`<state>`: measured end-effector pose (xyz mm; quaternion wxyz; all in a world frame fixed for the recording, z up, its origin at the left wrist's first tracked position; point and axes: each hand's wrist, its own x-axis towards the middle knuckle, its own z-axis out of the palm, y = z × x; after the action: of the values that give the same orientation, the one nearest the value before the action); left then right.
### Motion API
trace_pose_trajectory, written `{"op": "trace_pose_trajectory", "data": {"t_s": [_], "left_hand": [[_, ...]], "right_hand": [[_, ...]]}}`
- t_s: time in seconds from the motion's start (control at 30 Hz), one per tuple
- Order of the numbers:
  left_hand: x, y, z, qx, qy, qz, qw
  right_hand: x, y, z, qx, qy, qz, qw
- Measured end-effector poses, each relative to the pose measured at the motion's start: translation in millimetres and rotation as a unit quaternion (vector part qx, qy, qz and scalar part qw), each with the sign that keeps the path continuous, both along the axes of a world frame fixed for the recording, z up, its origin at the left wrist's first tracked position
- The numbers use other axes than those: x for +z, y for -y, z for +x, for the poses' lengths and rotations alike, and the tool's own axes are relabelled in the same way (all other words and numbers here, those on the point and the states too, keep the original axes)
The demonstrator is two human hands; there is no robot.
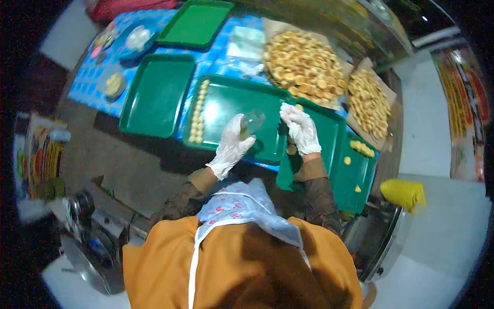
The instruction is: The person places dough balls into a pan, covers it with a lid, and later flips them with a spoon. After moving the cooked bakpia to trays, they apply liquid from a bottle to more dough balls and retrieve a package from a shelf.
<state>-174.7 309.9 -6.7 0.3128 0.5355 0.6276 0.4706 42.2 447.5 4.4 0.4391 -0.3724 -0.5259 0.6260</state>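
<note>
L hand [229, 148] curled round clear cup [254, 121], likely steadying it above mid. tray [231, 95]. R hand [303, 131] w/ fingertips bunched nr tray's R rim; blur, can't tell if pinching anything. Dough balls [198, 113]: 1 row along L edge, prob. saving space.

Reached forward with the left forearm [181, 199] and right forearm [321, 193], wrists apart. Curved the white-gloved left hand [230, 148], thumb parted from fingers. Angled the right hand [301, 129], likewise gloved, toward the left, its fingers bent and gathered close together.
</note>
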Motion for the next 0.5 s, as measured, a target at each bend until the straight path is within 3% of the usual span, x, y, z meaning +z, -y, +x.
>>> {"op": "trace_pose_trajectory", "data": {"t_s": [0.07,0.13,0.2,0.23,0.3,0.33,0.4,0.43,0.47,0.5], "left_hand": [[8.6,17.0,-8.4,0.056,0.001,0.015,0.998],[30.0,33.3,-24.8,0.079,0.037,0.003,0.996],[49.4,48.6,-37.0,0.124,0.040,0.030,0.991],[31.3,55.4,-46.4,0.166,-0.016,0.019,0.986],[50.9,66.4,-56.7,0.198,0.021,0.006,0.980],[47.4,72.4,-63.4,0.220,0.039,0.007,0.975],[44.3,81.2,-73.7,0.262,0.027,-0.002,0.965],[44.1,84.0,-78.5,0.283,0.021,-0.006,0.959],[49.7,86.4,-83.0,0.290,0.041,-0.019,0.956],[57.7,89.8,-87.1,0.295,0.061,-0.033,0.953]], "right_hand": [[12.6,7.6,-34.0,0.052,0.094,0.091,0.990],[28.8,15.4,-70.5,0.127,0.177,0.247,0.944],[8.5,17.7,-114.2,0.157,0.178,0.224,0.945],[8.2,19.8,-149.7,0.123,-0.069,-0.202,0.969],[8.3,27.8,-203.0,0.104,0.098,-0.040,0.989],[-45.8,14.1,-233.2,0.091,0.063,0.069,0.991],[-80.2,10.0,-271.8,0.075,0.122,0.096,0.985],[-99.2,13.4,-283.9,0.017,0.286,0.273,0.918],[-102.6,18.0,-294.3,-0.045,0.429,0.434,0.791],[-108.2,29.3,-295.1,0.011,0.470,0.371,0.801]]}}
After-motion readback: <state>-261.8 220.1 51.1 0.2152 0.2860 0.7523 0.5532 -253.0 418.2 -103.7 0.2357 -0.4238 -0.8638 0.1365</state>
